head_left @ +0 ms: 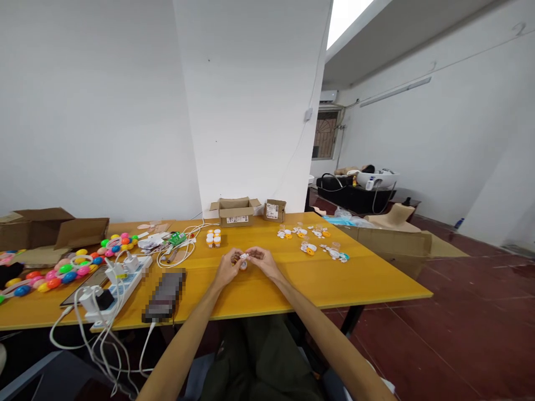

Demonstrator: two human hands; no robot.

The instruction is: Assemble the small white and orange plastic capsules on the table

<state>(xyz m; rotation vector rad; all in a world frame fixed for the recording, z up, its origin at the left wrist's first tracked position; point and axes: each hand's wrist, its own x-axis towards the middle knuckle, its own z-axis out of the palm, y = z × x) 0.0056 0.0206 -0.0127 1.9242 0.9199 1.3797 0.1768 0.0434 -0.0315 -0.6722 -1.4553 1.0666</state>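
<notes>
Both my hands meet over the middle of the yellow table (259, 289). My left hand (229, 266) and my right hand (262, 260) are closed in a pinch around a small white and orange piece (243, 259), held just above the tabletop. A group of similar small white and orange pieces (213, 238) stands a little beyond my left hand. More of them lie scattered (311, 239) to the far right of my right hand.
An open cardboard box (236, 211) and a smaller box (275, 211) stand at the table's back edge. A power strip with chargers and cables (119, 281) and colourful plastic eggs (71, 270) fill the left side. A large flat carton (401, 242) lies beyond the right end.
</notes>
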